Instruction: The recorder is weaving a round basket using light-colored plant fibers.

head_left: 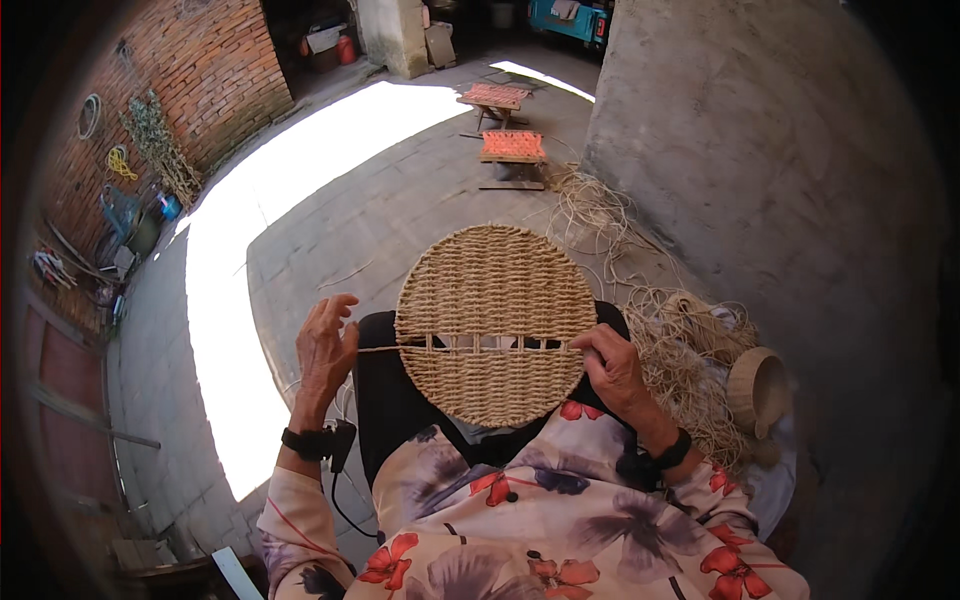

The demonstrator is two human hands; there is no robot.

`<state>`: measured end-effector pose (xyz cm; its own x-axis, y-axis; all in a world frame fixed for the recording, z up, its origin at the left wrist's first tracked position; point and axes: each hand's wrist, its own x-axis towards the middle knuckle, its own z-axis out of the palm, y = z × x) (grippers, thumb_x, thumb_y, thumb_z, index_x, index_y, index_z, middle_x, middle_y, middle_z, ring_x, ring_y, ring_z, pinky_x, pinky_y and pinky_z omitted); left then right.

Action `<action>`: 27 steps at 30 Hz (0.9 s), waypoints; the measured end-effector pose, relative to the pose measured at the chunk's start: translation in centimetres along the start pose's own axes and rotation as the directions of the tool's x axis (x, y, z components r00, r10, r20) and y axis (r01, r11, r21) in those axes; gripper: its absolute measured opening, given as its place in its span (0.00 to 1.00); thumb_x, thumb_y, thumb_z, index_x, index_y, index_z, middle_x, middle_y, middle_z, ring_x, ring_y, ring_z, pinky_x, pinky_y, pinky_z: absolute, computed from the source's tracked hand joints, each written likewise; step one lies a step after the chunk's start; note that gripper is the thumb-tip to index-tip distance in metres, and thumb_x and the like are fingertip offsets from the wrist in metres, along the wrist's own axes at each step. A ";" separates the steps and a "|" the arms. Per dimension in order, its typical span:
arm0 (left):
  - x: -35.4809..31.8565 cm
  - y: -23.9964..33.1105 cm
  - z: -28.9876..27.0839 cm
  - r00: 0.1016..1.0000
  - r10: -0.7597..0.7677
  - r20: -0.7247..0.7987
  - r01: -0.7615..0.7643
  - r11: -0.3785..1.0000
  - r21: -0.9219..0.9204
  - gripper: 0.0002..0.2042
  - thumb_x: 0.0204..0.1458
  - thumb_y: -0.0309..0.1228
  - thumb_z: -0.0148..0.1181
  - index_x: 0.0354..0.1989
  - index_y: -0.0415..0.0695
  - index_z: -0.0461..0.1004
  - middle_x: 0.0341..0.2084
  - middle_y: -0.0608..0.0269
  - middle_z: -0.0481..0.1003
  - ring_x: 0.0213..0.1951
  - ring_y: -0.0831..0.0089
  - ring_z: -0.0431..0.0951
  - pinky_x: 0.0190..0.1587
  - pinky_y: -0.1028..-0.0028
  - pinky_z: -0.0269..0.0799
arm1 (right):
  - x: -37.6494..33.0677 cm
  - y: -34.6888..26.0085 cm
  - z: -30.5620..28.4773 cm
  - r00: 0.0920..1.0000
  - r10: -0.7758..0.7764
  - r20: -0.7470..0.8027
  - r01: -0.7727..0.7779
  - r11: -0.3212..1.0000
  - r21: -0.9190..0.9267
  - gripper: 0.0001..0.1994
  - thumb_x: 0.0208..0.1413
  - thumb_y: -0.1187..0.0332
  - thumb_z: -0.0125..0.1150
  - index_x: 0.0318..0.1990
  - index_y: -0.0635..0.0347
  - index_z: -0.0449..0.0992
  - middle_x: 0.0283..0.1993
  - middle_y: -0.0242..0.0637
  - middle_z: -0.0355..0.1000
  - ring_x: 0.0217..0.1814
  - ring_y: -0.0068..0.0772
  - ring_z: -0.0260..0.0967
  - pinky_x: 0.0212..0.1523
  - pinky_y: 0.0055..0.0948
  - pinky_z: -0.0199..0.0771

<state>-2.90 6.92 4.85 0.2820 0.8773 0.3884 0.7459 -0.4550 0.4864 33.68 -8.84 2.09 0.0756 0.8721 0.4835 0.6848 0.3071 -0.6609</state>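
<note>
A round woven straw mat lies across my lap, with a row of narrow gaps between its upright strands below the middle. A thin twisted straw cord runs along that row and out past the left rim. My left hand is beside the mat on the left, its upper fingers bent and a little apart; the cord reaches its inner side and appears gripped there. At the right rim, level with the gaps, my right hand has its fingertips closed on the mat's edge. Its thumb is mostly hidden.
Loose straw cord lies heaped at my right, beside a small woven basket. Two low stools with red woven seats, one nearer and one farther, stand ahead. A plastered wall rises on the right, a brick wall on the left.
</note>
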 end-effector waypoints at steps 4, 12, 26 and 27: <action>-0.6 4.3 2.4 0.991 0.123 0.059 -0.115 0.985 -0.132 0.05 0.51 0.23 0.56 0.35 0.42 0.76 0.31 0.55 0.75 0.32 0.56 0.78 0.36 0.63 0.73 | 1.7 -2.3 2.6 0.990 -0.118 0.074 0.119 0.993 -0.006 0.12 0.44 0.84 0.54 0.37 0.62 0.75 0.33 0.43 0.71 0.37 0.49 0.72 0.40 0.39 0.73; -2.0 2.5 1.3 0.984 0.047 0.171 -0.025 0.992 -0.126 0.06 0.51 0.26 0.60 0.36 0.41 0.75 0.33 0.53 0.75 0.36 0.51 0.77 0.40 0.61 0.72 | 5.2 -5.3 7.7 0.931 -0.158 0.328 0.203 0.973 -0.107 0.13 0.46 0.79 0.58 0.41 0.60 0.75 0.36 0.44 0.68 0.39 0.48 0.72 0.38 0.43 0.74; -1.4 -2.0 0.5 0.972 -0.001 0.234 0.020 0.997 -0.079 0.04 0.52 0.26 0.60 0.34 0.40 0.77 0.32 0.53 0.74 0.38 0.53 0.77 0.42 0.62 0.73 | 5.5 -5.2 9.3 0.891 -0.137 0.432 0.236 0.954 -0.185 0.10 0.49 0.76 0.59 0.41 0.58 0.75 0.34 0.43 0.67 0.37 0.48 0.72 0.36 0.45 0.73; -1.4 -2.1 0.2 0.973 -0.007 0.230 0.026 0.997 -0.077 0.04 0.52 0.26 0.60 0.34 0.40 0.77 0.32 0.53 0.74 0.38 0.53 0.77 0.42 0.62 0.73 | 5.5 -5.1 9.3 0.896 -0.141 0.420 0.228 0.960 -0.164 0.11 0.48 0.76 0.60 0.41 0.57 0.75 0.34 0.43 0.67 0.37 0.48 0.72 0.36 0.45 0.73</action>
<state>-4.71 6.63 3.08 0.4075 0.8922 0.1948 0.7041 -0.4428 0.5551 23.83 -2.03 2.80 -0.3335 0.8985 0.2853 0.7934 0.4310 -0.4299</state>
